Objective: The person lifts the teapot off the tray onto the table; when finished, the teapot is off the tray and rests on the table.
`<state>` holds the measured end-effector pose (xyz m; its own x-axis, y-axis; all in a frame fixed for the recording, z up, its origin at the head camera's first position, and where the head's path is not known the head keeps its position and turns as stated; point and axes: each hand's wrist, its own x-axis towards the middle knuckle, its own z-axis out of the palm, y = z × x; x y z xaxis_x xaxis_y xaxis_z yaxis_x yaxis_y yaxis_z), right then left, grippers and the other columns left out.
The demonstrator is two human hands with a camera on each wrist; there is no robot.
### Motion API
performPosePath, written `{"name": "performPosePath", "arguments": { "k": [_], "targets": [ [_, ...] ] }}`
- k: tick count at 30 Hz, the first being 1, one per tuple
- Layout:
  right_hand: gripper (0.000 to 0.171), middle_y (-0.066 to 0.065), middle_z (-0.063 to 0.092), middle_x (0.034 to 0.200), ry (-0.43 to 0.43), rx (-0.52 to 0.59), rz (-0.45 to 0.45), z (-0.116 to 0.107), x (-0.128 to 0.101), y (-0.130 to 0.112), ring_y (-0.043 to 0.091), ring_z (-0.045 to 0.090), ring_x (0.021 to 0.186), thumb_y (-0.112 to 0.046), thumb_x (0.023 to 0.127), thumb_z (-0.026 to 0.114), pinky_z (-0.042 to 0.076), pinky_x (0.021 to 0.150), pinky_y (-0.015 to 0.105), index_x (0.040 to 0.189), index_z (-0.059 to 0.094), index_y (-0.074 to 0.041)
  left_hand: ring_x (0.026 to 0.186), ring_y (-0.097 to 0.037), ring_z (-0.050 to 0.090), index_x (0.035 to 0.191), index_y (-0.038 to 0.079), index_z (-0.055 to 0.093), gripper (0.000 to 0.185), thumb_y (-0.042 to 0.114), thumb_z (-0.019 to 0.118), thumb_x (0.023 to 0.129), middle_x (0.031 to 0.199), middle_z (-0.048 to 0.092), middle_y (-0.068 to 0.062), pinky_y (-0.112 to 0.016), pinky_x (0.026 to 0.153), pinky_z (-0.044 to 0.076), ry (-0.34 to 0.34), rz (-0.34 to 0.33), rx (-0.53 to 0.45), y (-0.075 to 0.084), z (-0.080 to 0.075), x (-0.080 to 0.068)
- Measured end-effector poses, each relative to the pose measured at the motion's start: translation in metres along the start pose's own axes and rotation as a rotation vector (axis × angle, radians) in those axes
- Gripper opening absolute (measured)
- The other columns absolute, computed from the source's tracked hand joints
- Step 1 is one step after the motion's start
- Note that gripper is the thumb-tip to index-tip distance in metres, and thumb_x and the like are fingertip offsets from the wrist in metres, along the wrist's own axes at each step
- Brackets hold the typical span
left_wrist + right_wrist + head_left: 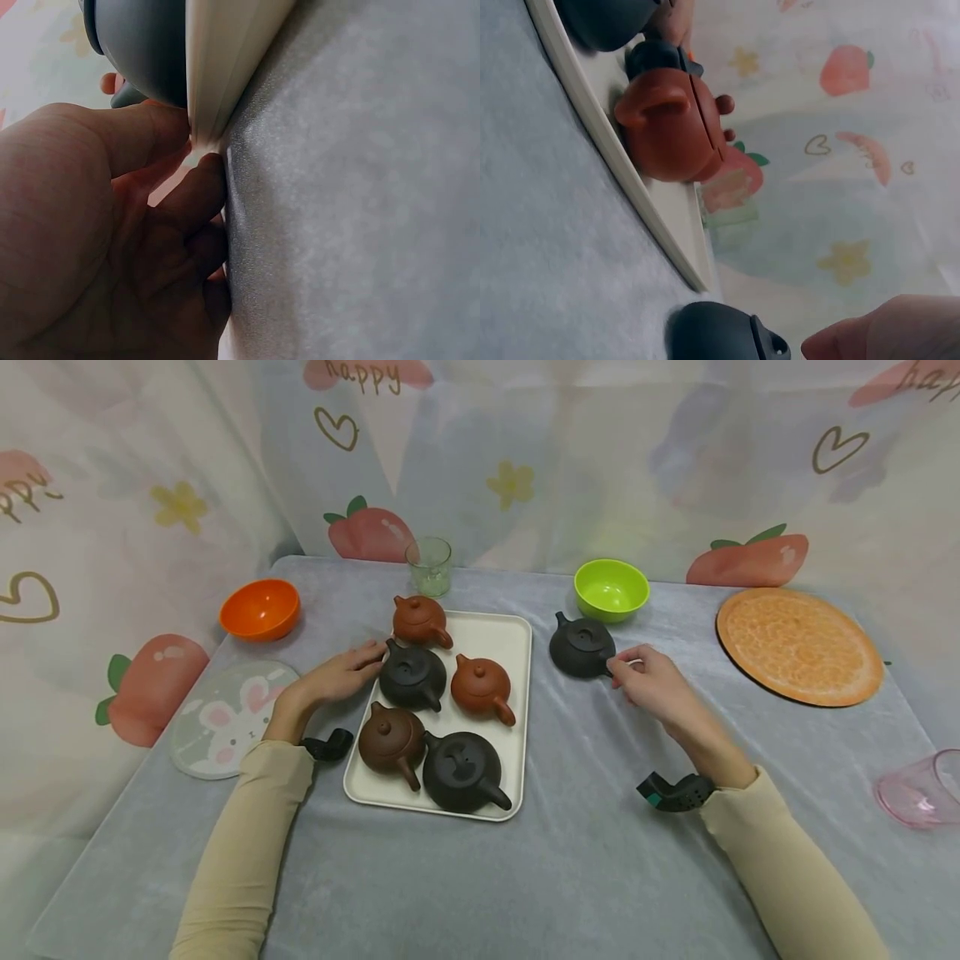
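A white tray (491,635) holds several small clay teapots, among them a black one (411,677) and a red-brown one (480,687). My left hand (341,675) is at the tray's left edge. In the left wrist view its thumb (142,135) lies on top of the tray rim (225,67) and its fingers curl under, pinching the rim. Another black teapot (581,646) stands on the cloth to the right of the tray. My right hand (652,681) has its fingertips at this teapot's handle. No view shows whether they pinch it; in the right wrist view a fingertip (877,334) sits just beside the pot (712,334).
A grey cloth (585,860) covers the table. At the back are an orange bowl (260,608), a glass cup (429,566) and a green bowl (611,589). An orange round mat (798,646) and a pink cup (922,789) lie to the right, a rabbit coaster (225,718) to the left.
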<state>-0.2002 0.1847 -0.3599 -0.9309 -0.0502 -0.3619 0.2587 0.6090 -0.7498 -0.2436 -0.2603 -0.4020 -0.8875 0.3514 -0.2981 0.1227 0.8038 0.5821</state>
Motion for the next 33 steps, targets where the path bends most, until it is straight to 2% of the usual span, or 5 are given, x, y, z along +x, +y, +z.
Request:
{"name": "performPosePath", "arguments": {
  "k": [3, 12, 21, 33],
  "targets": [
    [0.04, 0.009, 0.06, 0.094, -0.046, 0.016, -0.058, 0.005, -0.001, -0.001, 0.01, 0.048, 0.068, -0.033, 0.102, 0.046, 0.041, 0.062, 0.025, 0.122, 0.047, 0.001, 0.149, -0.039, 0.008, 0.154, 0.005, 0.027, 0.053, 0.027, 0.037, 0.106, 0.161, 0.015, -0.022, -0.054, 0.121, 0.006, 0.001, 0.002, 0.004, 0.002, -0.001, 0.0],
    [0.033, 0.009, 0.062, 0.092, -0.126, -0.062, -0.084, 0.021, -0.003, -0.002, 0.017, 0.051, 0.073, -0.031, 0.101, 0.049, 0.042, 0.065, 0.026, 0.112, 0.059, -0.001, 0.149, -0.04, 0.009, 0.153, 0.004, 0.028, 0.054, 0.028, 0.037, 0.106, 0.16, 0.016, -0.023, -0.055, 0.12, 0.006, 0.001, 0.02, 0.007, 0.008, -0.001, -0.001],
    [0.029, 0.005, 0.062, 0.081, -0.194, -0.069, -0.136, 0.043, -0.004, -0.009, 0.014, 0.049, 0.064, -0.026, 0.101, 0.048, 0.041, 0.061, 0.026, 0.103, 0.063, -0.001, 0.149, -0.043, 0.007, 0.154, 0.005, 0.027, 0.054, 0.029, 0.037, 0.106, 0.161, 0.015, -0.022, -0.055, 0.12, 0.006, -0.002, 0.003, 0.006, 0.003, 0.0, -0.002],
    [0.028, 0.004, 0.061, 0.074, -0.224, -0.08, -0.217, 0.072, -0.001, -0.02, 0.012, 0.049, 0.059, -0.024, 0.1, 0.051, 0.04, 0.059, 0.026, 0.093, 0.065, -0.001, 0.149, -0.042, 0.007, 0.154, 0.006, 0.028, 0.055, 0.031, 0.037, 0.106, 0.161, 0.015, -0.021, -0.056, 0.12, 0.005, 0.004, -0.002, 0.003, 0.004, 0.0, -0.004]
  ]
}}
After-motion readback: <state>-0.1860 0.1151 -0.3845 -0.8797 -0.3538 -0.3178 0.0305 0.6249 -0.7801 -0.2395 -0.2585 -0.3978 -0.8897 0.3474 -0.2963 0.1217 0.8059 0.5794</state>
